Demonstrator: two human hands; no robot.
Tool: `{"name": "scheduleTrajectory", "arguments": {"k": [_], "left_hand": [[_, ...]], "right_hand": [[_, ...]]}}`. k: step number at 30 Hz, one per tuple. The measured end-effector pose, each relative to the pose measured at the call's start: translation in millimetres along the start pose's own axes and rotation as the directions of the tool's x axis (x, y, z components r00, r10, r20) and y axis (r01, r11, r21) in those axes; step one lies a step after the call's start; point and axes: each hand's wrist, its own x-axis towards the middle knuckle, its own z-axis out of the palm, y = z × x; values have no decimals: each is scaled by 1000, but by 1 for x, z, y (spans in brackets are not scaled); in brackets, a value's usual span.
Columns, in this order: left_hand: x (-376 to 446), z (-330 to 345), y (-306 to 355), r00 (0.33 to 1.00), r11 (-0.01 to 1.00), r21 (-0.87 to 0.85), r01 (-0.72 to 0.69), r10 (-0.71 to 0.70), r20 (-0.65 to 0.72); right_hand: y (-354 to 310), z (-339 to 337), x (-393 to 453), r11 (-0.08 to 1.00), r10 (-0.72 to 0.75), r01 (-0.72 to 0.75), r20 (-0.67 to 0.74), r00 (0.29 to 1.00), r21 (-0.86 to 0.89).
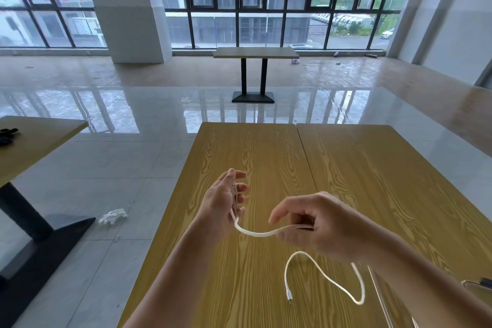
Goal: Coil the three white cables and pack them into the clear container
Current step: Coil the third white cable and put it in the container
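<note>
Holding unlabelled white cable (255, 233) between hands.

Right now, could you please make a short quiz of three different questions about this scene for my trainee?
1. True or false: the white cable is stretched between the left hand and the right hand.
2. Where does the cable's free plug lie? A) on the floor B) on the wooden table
3. Fill in: the cable's loose end forms a ___ near the right wrist.

Key: 1 true; 2 B; 3 loop.
</note>
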Motion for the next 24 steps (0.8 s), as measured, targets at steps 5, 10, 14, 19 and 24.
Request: {"name": "scheduleTrajectory", "arguments": {"k": [5,10,14,19,24], "left_hand": [[-4,1,-3,980,994,104,35,-54,190],[-11,6,-6,928,991,92,96,-123,352],[-13,6,-6,898,996,70,56,-81,432],[-17,10,-6,894,997,78,21,-54,445],[-20,9,-3,870,989,139,58,-118,478]], "right_hand": [[1,3,14,997,-54,40,-220,974,-68],[11,8,33,968,38,-130,-390,920,-213],[17,10,39,950,58,-185,-438,897,-252],[13,14,38,980,-2,-78,-404,915,-182],[16,13,40,987,-49,-8,-350,935,-161]]}}
